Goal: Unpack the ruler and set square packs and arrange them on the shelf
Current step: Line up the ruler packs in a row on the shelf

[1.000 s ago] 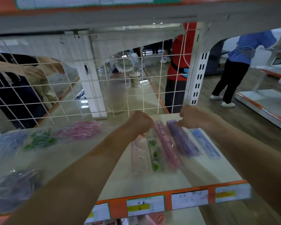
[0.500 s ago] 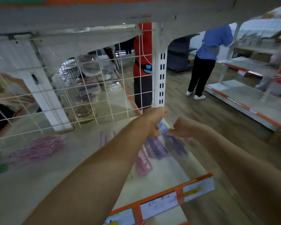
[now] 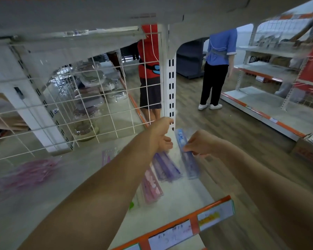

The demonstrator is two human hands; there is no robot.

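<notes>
At the centre of the frame the right hand (image 3: 201, 145) pinches a blue ruler pack (image 3: 192, 166) about midway along its length, its fingertips (image 3: 188, 147) curled onto the pack's edge. The pack runs from near the white slotted upright (image 3: 170, 82) down toward the lower right and sits at the shelf (image 3: 181, 193) end; whether it lies flat or is lifted is not clear. Just left of it the left hand (image 3: 161, 136) has its fingers curled, close to the pack's upper end, but I cannot tell whether it grips anything. Below that hand a purple ruler pack (image 3: 165, 166) lies on the shelf, and a pink ruler pack (image 3: 151, 185) lies lower left of it. A blurred pink pack (image 3: 29, 175) lies at the left of the frame. White wire mesh (image 3: 79, 114) backs the shelf, and an orange price strip (image 3: 179, 230) edges its front.
</notes>
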